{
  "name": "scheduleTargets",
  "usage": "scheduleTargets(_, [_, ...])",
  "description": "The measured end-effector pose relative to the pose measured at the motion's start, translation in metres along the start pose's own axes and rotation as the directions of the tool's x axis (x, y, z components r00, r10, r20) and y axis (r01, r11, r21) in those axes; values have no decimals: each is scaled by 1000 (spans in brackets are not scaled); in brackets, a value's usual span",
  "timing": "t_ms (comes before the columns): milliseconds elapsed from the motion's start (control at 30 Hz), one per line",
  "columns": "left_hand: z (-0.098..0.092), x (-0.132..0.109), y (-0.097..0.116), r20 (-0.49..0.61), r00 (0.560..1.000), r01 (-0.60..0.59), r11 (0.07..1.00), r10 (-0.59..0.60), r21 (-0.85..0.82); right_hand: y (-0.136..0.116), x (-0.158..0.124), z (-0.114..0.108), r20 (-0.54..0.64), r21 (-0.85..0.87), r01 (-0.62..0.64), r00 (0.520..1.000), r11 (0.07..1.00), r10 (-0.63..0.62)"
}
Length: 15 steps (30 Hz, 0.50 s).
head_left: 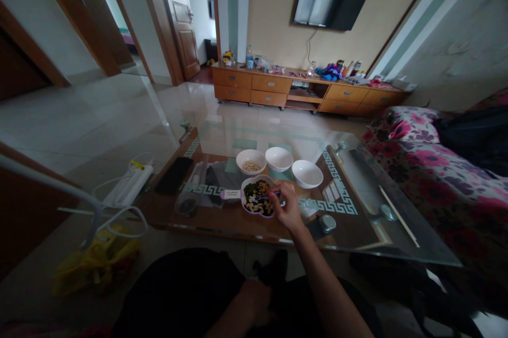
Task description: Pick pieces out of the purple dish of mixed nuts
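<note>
Two hands are apart: the right hand (288, 207) pinches a purple stick (270, 196) over the nut dish (257, 198), set by the table (206, 221)'s near edge for easy reach, and the left hand (256, 302) is too dark to read.

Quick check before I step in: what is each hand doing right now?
Right hand: closed, pinching a purple utensil over a food bowl.
Left hand: down by the lap, too dark to tell whether open or closed.
</note>
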<state>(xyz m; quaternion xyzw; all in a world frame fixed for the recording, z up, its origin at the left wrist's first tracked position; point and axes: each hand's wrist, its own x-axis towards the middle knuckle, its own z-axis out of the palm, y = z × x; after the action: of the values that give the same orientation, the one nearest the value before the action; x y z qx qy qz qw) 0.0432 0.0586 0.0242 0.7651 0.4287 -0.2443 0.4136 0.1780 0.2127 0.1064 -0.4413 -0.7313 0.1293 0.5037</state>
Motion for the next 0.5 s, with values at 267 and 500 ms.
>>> scheduleTargets(267, [-6,-4,5,24,1000,5,999,-6,32,-5,0,-1,75,18,73,994,997,-74])
scheduleTargets(500, [2,1,-2,-8,999,-32,999,32,3,-2,-1,0,50,13,49,998,999,-49])
